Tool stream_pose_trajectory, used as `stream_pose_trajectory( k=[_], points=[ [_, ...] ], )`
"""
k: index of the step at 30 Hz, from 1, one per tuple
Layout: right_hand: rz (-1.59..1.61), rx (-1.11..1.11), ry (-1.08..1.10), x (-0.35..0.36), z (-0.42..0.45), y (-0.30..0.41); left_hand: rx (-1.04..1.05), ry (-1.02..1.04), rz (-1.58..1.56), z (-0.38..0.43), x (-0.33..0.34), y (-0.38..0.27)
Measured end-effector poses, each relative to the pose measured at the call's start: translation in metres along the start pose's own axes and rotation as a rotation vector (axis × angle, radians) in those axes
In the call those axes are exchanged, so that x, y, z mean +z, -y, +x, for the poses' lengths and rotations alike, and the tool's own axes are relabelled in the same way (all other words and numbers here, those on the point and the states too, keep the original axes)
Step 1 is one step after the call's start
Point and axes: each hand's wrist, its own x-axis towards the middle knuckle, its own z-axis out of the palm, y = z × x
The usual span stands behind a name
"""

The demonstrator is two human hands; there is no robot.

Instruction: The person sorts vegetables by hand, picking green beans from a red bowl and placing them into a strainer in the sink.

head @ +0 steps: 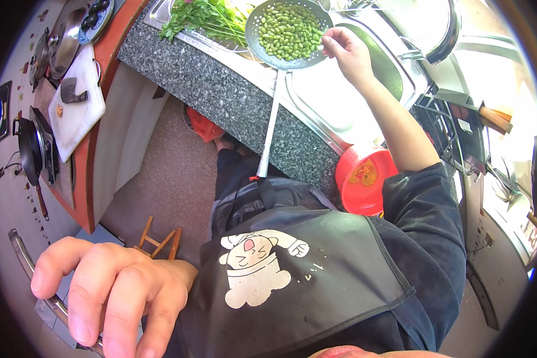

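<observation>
My right hand [350, 51] reaches over the right rim of a perforated metal skimmer [252, 33]. Its thumb and fingertips are close together beside the shelled green beans [288, 33]; whether they pinch a bean or the rim, I cannot tell. The skimmer lies at the sink, and its long handle [273, 116] sticks out past the granite counter edge towards my apron. My left hand [116, 291] is raised near the camera at lower left, fingers curled and apart, with nothing seen in it. Leafy green stalks [206, 22] lie in a wire-edged tray left of the skimmer.
A red plastic bowl [344, 179] is by the counter's right end. The steel sink [335, 98] lies under my right forearm. At left, a cleaver [69, 91] rests on a white cutting board [87, 112], near a black pan [29, 147]. A wooden stool [174, 244] stands below.
</observation>
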Motion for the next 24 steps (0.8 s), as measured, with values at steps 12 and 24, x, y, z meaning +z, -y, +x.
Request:
stream_pose_trajectory(
  k=[12,24],
  points=[
    [-0.918,-0.563,0.028,0.005,0.001,-0.011,0.02,0.005,-0.068,-0.004,0.003,0.006],
    [-1.191,-0.654,0.292,0.019,0.012,-0.019,-0.013,0.004,-0.042,-0.008,0.007,-0.008]
  ],
)
